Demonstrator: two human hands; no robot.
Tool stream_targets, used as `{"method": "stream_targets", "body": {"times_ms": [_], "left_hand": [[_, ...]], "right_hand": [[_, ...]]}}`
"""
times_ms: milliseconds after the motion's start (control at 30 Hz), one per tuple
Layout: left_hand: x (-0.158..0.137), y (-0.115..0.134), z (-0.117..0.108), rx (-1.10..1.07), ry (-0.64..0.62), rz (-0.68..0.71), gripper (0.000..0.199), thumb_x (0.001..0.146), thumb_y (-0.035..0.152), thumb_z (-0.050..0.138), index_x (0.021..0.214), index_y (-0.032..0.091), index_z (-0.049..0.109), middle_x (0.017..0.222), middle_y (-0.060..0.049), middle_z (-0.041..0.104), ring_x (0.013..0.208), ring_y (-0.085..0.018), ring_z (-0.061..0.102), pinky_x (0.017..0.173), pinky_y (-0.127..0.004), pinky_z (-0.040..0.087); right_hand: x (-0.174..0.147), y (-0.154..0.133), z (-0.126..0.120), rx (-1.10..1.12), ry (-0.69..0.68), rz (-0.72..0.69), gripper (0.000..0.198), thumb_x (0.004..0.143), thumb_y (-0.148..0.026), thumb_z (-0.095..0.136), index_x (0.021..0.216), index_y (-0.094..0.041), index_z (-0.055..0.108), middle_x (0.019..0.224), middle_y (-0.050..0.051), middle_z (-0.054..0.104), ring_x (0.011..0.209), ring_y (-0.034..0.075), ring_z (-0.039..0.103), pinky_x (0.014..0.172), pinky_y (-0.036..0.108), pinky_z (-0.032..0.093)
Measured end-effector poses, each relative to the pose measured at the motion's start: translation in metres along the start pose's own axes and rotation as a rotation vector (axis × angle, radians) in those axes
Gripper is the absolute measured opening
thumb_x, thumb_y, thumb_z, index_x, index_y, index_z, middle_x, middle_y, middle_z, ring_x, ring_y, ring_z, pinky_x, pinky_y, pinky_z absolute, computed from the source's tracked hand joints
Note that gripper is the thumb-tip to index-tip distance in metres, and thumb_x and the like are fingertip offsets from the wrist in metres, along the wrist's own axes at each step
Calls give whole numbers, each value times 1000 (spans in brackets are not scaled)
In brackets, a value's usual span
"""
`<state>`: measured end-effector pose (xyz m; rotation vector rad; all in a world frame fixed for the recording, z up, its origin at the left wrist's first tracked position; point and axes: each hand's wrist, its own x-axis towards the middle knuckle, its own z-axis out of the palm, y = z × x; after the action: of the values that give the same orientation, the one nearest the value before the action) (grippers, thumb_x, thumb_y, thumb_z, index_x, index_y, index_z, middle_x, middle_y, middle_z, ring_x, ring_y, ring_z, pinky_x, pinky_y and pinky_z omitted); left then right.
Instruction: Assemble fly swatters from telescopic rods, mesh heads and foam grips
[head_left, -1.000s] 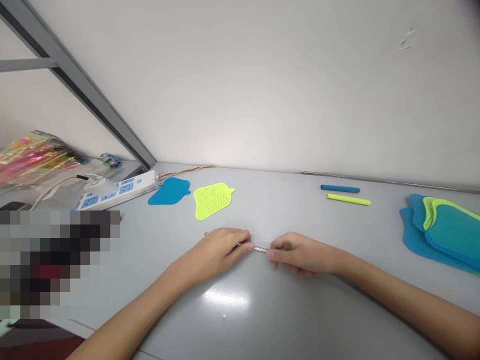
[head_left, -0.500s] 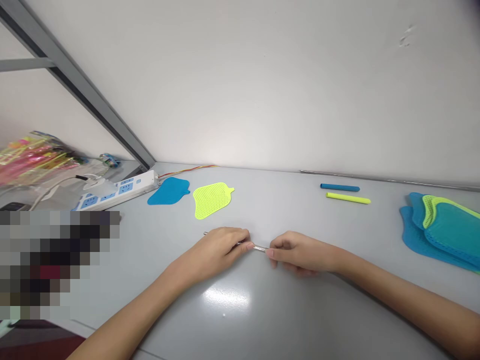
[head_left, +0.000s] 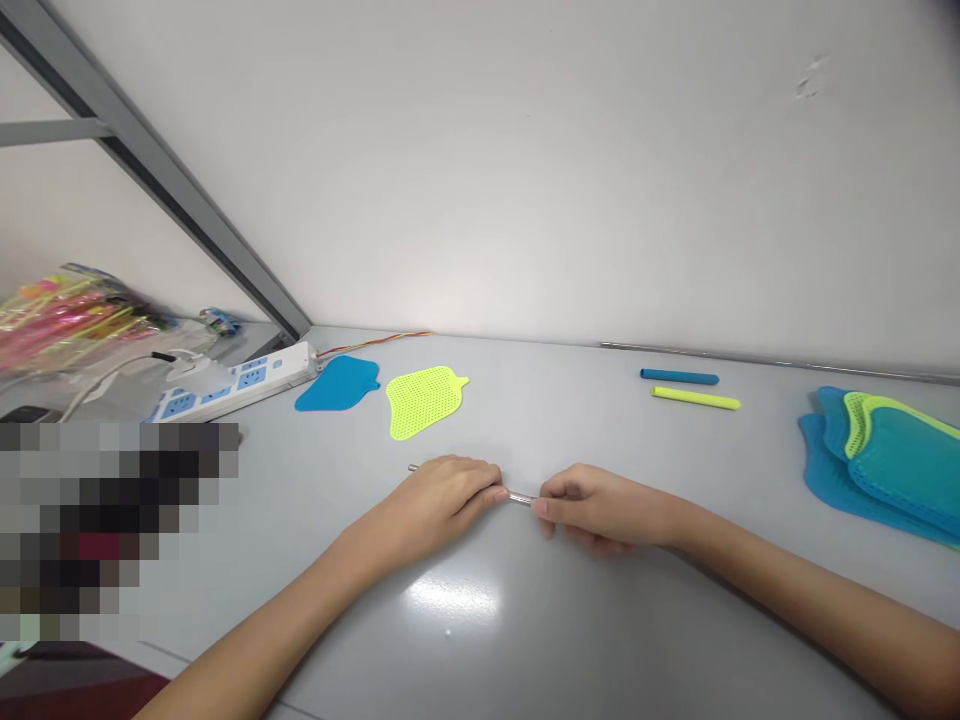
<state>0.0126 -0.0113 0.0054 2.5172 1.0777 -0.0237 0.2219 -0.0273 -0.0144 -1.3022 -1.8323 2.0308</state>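
Note:
A thin shiny metal rod (head_left: 520,498) lies between my two hands, low over the table. My left hand (head_left: 454,500) is closed around its middle, and the rod's far left tip pokes out beyond the knuckles. At the right end, my right hand (head_left: 589,508) pinches the rod between thumb and fingers; that end is hidden. Behind my left hand lie a yellow perforated fly swatter head (head_left: 426,400) and a blue fly swatter head (head_left: 339,384). A blue tube (head_left: 679,377) and a yellow tube (head_left: 695,398) rest beyond my right hand.
Stacked blue and yellow swatter heads (head_left: 900,465) lie at the right edge. A long metal rod (head_left: 750,357) runs along the wall. On the left are a power strip (head_left: 247,380) with cables and plastic bags of colourful items (head_left: 67,315). A pixelated patch covers the lower left.

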Motion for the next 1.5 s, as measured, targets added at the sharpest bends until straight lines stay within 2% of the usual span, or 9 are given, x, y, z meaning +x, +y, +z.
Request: {"method": "stream_targets", "body": {"times_ms": [233,467,700,900,1033,1267,1500], "left_hand": [[-1,-2,1,88,-45,38,36,86,41,22,71,19,46,65,0,52,58,-13,45,48,-23,21],[0,0,9,258,13,109,33,88,33,21,69,18,43,62,1,51,52,-12,44,45,-24,18],[-2,5,17,355,39,137,28,88,30,23,69,18,40,60,2,52,49,-11,47,43,-24,17],[-5,10,29,321,-47,179,15,85,21,30,72,19,38,61,3,58,48,-12,51,41,-23,20],[-6,12,28,322,-61,165,12,82,15,32,72,18,38,64,2,59,48,-13,52,41,-23,21],[-3,16,18,208,-47,131,30,88,34,22,69,18,40,59,2,56,45,-11,48,42,-23,21],[-7,9,2,87,-46,67,35,88,34,22,71,17,47,64,0,53,60,-13,49,52,-24,28]], "right_hand": [[0,1,0,-9,-15,-5,36,76,-48,38,76,-15,53,56,-4,37,38,3,34,31,15,25],[0,1,0,-89,14,-36,36,78,-46,37,75,-14,54,58,-3,39,43,5,40,38,16,32],[1,4,1,-182,9,-101,36,79,-43,35,75,-14,55,56,-3,40,43,6,41,41,18,34],[2,7,5,-254,-14,-228,29,80,-35,37,71,-15,56,52,-4,33,45,5,30,42,17,26],[2,6,5,-224,-52,-219,28,80,-34,36,73,-15,55,52,-4,34,45,5,32,41,17,27],[2,5,6,-168,-34,-171,34,78,-43,37,74,-15,56,54,-4,35,44,6,36,40,17,32],[2,4,9,-136,48,-129,39,76,-49,37,76,-15,56,56,-3,39,44,5,40,40,17,34]]}}
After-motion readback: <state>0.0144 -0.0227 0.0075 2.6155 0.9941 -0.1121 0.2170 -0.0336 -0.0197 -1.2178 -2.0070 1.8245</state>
